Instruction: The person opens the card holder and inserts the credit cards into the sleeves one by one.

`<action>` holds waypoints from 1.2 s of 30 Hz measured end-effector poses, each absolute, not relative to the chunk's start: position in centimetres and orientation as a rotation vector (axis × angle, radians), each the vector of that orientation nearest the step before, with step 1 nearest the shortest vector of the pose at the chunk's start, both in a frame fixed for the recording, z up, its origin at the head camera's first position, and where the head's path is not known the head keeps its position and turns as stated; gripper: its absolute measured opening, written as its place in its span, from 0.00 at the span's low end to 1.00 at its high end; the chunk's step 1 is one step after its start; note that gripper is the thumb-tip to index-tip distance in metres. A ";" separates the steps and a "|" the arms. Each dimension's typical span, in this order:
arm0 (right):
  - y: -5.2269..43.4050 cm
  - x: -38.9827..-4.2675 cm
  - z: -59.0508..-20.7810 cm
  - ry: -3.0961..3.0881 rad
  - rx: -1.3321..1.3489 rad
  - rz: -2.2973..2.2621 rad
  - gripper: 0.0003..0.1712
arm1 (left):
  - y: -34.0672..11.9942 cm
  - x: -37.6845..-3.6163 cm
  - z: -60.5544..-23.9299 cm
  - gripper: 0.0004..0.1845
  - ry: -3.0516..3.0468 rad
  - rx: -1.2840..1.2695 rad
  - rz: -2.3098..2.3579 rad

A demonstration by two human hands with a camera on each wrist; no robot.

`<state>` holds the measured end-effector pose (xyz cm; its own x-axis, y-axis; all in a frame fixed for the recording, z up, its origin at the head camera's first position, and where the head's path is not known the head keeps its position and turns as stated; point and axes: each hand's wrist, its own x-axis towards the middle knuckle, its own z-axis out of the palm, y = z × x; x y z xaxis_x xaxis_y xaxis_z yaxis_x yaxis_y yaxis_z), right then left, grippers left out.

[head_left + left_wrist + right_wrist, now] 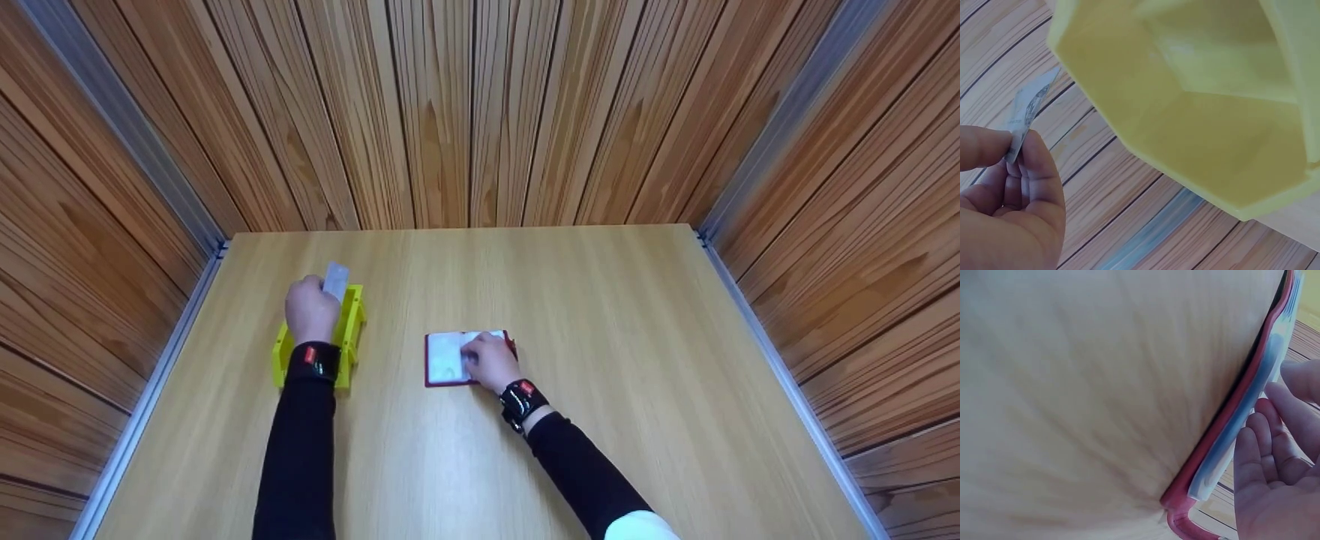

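Pinched between thumb and forefinger of my left hand is a small pale card. In the left wrist view the card stands on edge, with dark print along one face. That hand is over a yellow plastic bin with angled walls. My right hand rests over an opened red card holder with clear plastic sleeves. In the right wrist view its thumb and fingertips are loosely bent at the edge of the sleeves, with nothing visible between them.
The card holder lies flat on the wooden tabletop, to the right of the bin. Wood-plank walls surround the table at the back and sides, with metal rails along the side edges.
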<state>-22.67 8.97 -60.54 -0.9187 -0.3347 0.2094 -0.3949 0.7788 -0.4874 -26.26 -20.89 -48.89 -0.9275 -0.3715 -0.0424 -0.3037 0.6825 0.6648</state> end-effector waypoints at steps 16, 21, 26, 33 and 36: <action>9.1 -22.3 -60.0 -2.821 0.521 1.014 0.18 | -16.9 -25.7 -49.7 0.14 -2.705 0.313 -1.166; 9.1 -22.3 -59.8 -2.756 0.505 1.105 0.18 | -15.4 -25.2 -50.6 0.13 -2.699 0.282 -1.268; 8.9 -22.5 -59.4 -2.750 0.475 1.153 0.17 | -13.8 -24.7 -51.7 0.12 -2.690 0.277 -1.351; 8.5 -22.5 -59.4 -2.716 0.427 1.314 0.16 | -11.9 -23.7 -52.9 0.12 -2.695 0.284 -1.419; 8.4 -22.5 -59.2 -2.703 0.389 1.391 0.17 | -11.2 -23.3 -53.5 0.10 -2.675 0.234 -1.435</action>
